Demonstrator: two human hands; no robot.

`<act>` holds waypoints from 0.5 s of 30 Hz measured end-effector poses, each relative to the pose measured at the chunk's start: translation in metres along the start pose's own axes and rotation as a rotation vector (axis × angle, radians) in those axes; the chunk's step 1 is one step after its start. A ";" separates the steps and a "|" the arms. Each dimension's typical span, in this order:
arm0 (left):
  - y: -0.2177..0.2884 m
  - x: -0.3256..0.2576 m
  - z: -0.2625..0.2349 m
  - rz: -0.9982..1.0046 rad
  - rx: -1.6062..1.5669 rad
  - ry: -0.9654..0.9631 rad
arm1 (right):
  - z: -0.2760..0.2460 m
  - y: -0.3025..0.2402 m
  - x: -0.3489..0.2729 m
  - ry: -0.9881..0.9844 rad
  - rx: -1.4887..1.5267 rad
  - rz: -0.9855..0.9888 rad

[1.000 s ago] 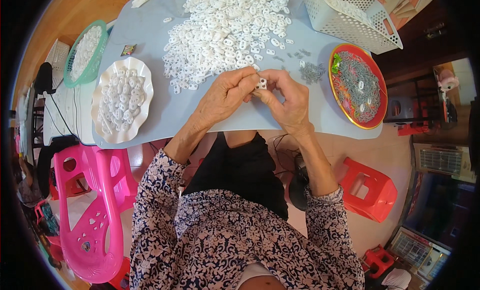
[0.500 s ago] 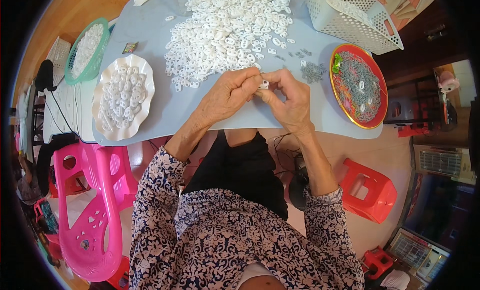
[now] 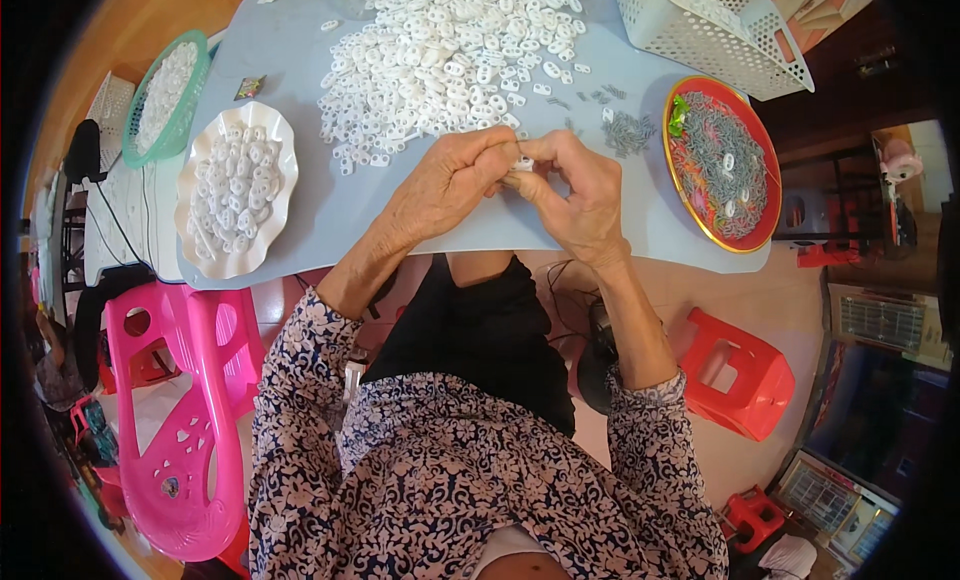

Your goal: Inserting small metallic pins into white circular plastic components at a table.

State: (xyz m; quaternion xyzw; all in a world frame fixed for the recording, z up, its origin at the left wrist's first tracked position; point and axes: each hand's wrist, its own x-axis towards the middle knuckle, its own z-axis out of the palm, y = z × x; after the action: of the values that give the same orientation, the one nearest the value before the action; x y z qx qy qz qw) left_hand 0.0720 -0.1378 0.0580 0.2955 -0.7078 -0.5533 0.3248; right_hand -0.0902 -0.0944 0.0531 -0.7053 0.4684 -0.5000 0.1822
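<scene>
Close together over the near part of the table, my left hand (image 3: 452,180) and my right hand (image 3: 578,195) are both closed on one small white plastic piece (image 3: 523,165). Only a bit of it shows between my fingertips; any smaller part there is hidden. Beyond my hands spreads a big heap of white two-holed oval plastic pieces (image 3: 430,65). Small grey pins (image 3: 628,134) lie loose to the right of the heap. A red gold-rimmed plate (image 3: 671,165) holds many more grey pins and a few white pieces. At the left, a white scalloped dish (image 3: 283,190) carries similar white pieces.
A white perforated basket (image 3: 690,50) stands at the far right of the blue-grey table (image 3: 330,220). At the left is a green basket (image 3: 130,145) of white pieces, with a small packet (image 3: 250,87) nearer the heap. A pink chair (image 3: 225,460) and red stool (image 3: 740,375) flank me.
My hands stay together on the white piece, which has tilted and is now more covered by my fingers. The whole view has shifted slightly.
</scene>
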 end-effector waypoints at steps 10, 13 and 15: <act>-0.007 0.004 0.001 0.020 -0.039 0.044 | 0.001 0.004 0.006 -0.025 0.303 0.183; -0.008 0.005 -0.002 0.044 -0.020 0.054 | -0.005 0.001 0.009 -0.051 0.382 0.240; -0.002 0.005 -0.001 0.069 0.003 0.058 | -0.009 -0.001 0.011 -0.076 0.335 0.238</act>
State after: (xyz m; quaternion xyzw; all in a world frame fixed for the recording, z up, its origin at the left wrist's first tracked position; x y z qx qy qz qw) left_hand 0.0696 -0.1423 0.0573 0.2872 -0.7086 -0.5319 0.3639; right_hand -0.0972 -0.1012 0.0639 -0.6231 0.4514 -0.5191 0.3721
